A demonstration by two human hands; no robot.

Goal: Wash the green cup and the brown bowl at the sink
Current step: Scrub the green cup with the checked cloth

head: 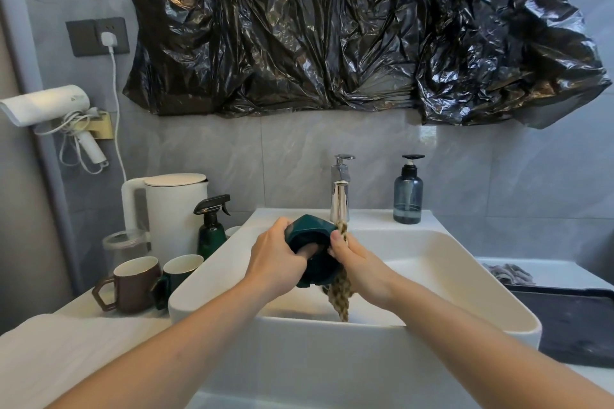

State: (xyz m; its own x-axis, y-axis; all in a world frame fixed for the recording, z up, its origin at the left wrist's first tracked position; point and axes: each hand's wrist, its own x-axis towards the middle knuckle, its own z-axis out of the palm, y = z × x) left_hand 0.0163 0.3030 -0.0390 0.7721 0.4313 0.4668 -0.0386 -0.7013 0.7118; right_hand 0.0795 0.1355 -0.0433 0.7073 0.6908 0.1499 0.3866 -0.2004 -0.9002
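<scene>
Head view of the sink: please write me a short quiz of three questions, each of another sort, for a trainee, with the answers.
1. True or false: the left hand has fingers inside the green cup held over the sink.
2. What does the right hand hold against the cup?
A. a yellow sponge
B. a braided tan scrubbing cloth
C. a bottle brush
3. Fill in: on the counter left of the sink stand a brown mug and a ____ mug.

Key
1. True.
2. B, the scrubbing cloth hangs down into the basin, under the faucet.
3. Green.
</scene>
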